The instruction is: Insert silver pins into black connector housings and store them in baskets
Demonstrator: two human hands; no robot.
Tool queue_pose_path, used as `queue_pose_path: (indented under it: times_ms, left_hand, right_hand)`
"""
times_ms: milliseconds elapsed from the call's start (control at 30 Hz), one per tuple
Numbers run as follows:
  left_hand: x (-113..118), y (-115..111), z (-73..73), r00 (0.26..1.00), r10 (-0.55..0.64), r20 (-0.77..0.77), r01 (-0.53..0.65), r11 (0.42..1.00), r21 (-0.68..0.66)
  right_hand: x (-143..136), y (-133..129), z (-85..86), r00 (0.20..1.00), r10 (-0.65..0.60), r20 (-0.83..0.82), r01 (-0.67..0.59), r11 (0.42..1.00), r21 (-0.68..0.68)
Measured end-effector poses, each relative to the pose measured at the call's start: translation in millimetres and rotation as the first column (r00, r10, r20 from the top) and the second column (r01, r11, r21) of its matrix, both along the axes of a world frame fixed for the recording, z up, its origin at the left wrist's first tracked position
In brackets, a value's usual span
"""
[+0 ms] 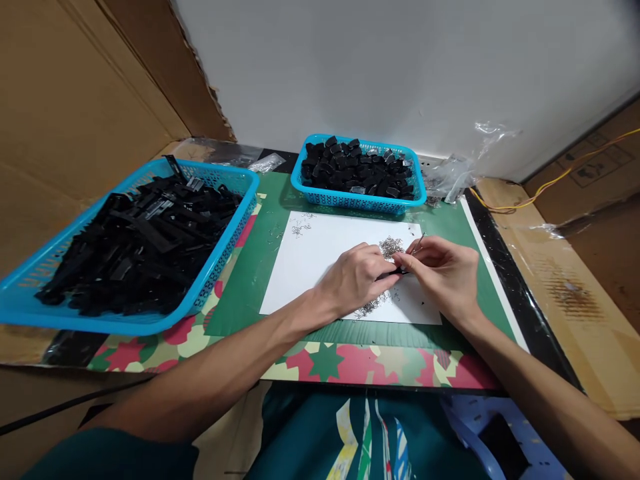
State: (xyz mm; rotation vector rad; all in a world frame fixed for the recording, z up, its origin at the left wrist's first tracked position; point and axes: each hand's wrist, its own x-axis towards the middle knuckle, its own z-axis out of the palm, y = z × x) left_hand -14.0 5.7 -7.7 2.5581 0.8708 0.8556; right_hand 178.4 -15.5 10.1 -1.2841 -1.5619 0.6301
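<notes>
My left hand (361, 272) reaches over the white sheet (313, 267), its fingers closed on a small black part (397, 271) that they mostly cover. My right hand (445, 270) meets it there, thumb and fingers pinched around a thin metal tool (420, 241) whose upper end sticks out; its exact kind is hard to make out. Just beyond the fingertips lies a heap of tiny metal pieces (391, 247). A second heap of such pieces (370, 307) is near the front edge of the paper, partly under my left hand. A few thin dark bits (300, 230) lie at the sheet's far left corner.
A large blue basket (220, 263) of long black plastic parts stands at left. Behind the sheet is a smaller blue basket (357, 198) of short black pieces. Clear plastic bags (450, 177), a yellow cable (545, 187) and cardboard (575, 287) are at right. A green mat (250, 280) underlies the sheet.
</notes>
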Motion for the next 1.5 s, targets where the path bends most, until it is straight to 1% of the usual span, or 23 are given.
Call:
queue_pose_path:
  times_ms: [233,367,467,533,567,633,700,767,800,833,900,933,967,1033,1067,1100,1167,1233,1333,1433,1500]
  left_hand:
    - [-0.5,-2.4,-0.7,1.0,-0.007,0.026,0.007,1.0,-0.012]
    - [-0.7,-3.3,0.2,0.999,-0.003,0.039,0.004,1.0,-0.031]
    - [-1.1,-2.8,0.8,0.998,0.01,0.059,-0.007,0.999,-0.054]
    - [-1.3,-2.4,1.6,0.997,0.025,0.074,-0.019,0.997,-0.074]
    - [-1.4,-2.4,2.4,0.996,0.033,0.079,-0.026,0.996,-0.083]
    - [-1.4,-2.6,5.0,0.993,0.065,0.099,-0.056,0.994,-0.099]
    - [-1.4,-3.2,9.1,0.982,0.125,0.139,-0.106,0.985,-0.136]
    - [-1.7,-3.5,14.2,0.956,0.208,0.207,-0.165,0.964,-0.209]
    - [-2.0,-3.4,16.7,0.937,0.252,0.243,-0.188,0.948,-0.258]
    - [-2.4,-3.0,19.0,0.916,0.292,0.276,-0.203,0.929,-0.31]
    - [-3.8,-1.1,22.0,0.873,0.356,0.334,-0.209,0.892,-0.402]
    - [-4.7,0.3,22.6,0.851,0.377,0.364,-0.198,0.874,-0.443]
    - [-5.7,2.1,22.5,0.83,0.394,0.395,-0.174,0.855,-0.488]
    - [-7.6,6.1,21.3,0.787,0.416,0.456,-0.096,0.812,-0.576]
    - [-8.4,8.2,20.4,0.768,0.423,0.48,-0.052,0.789,-0.612]
    - [-9.0,10.1,19.6,0.753,0.428,0.5,-0.015,0.77,-0.637]
    - [-9.6,13.4,18.5,0.723,0.437,0.535,0.026,0.757,-0.653]
    - [-9.5,15.5,18.1,0.695,0.447,0.563,0.04,0.758,-0.651]
    - [-9.1,16.2,19.2,0.675,0.46,0.576,0.054,0.748,-0.661]
    - [-9.2,15.5,22.6,0.67,0.475,0.57,0.048,0.738,-0.673]
    - [-9.4,15.1,25.5,0.665,0.492,0.562,0.031,0.734,-0.678]
  right_hand:
    - [2.8,-2.8,-0.9,0.999,0.036,0.025,-0.035,0.999,-0.017]
    - [0.5,-5.9,-0.2,1.0,0.026,-0.007,-0.026,0.999,-0.028]
    - [-3.1,-6.7,-0.4,1.0,0.012,0.002,-0.012,1.0,-0.009]
    - [-5.6,-5.8,-1.2,1.0,0.023,-0.019,-0.024,1.0,-0.016]
    - [-6.5,-4.9,-1.5,0.998,0.034,-0.056,-0.036,0.999,-0.026]
    - [-7.0,-2.3,-0.6,0.984,0.051,-0.17,-0.058,0.998,-0.037]
    - [-4.3,0.9,2.6,0.958,0.035,-0.283,-0.037,0.999,-0.004]
    - [2.5,4.4,7.4,0.933,0.007,-0.36,0.012,0.999,0.05]
    - [7.0,6.1,9.8,0.927,0.007,-0.375,0.021,0.997,0.071]
    - [12.0,7.8,11.9,0.928,0.028,-0.372,0.004,0.997,0.083]
    - [21.4,10.6,14.5,0.953,0.137,-0.272,-0.125,0.99,0.063]
    - [25.1,11.6,14.9,0.958,0.222,-0.18,-0.22,0.975,0.033]
    - [27.8,12.3,14.7,0.946,0.315,-0.073,-0.317,0.948,-0.016]
    - [30.3,12.6,13.2,0.866,0.486,0.113,-0.471,0.871,-0.137]
    - [30.6,12.4,12.3,0.82,0.546,0.173,-0.515,0.835,-0.194]
    - [30.6,12.3,11.4,0.785,0.582,0.212,-0.536,0.81,-0.24]
    - [30.7,12.4,10.1,0.751,0.611,0.25,-0.542,0.787,-0.295]
    - [31.6,13.1,9.5,0.739,0.623,0.258,-0.542,0.776,-0.322]
    - [32.8,13.7,9.8,0.732,0.637,0.242,-0.551,0.762,-0.341]
    - [30.6,12.3,10.5,0.758,0.614,0.221,-0.531,0.777,-0.338]
    - [27.7,10.9,10.1,0.794,0.566,0.221,-0.49,0.812,-0.317]
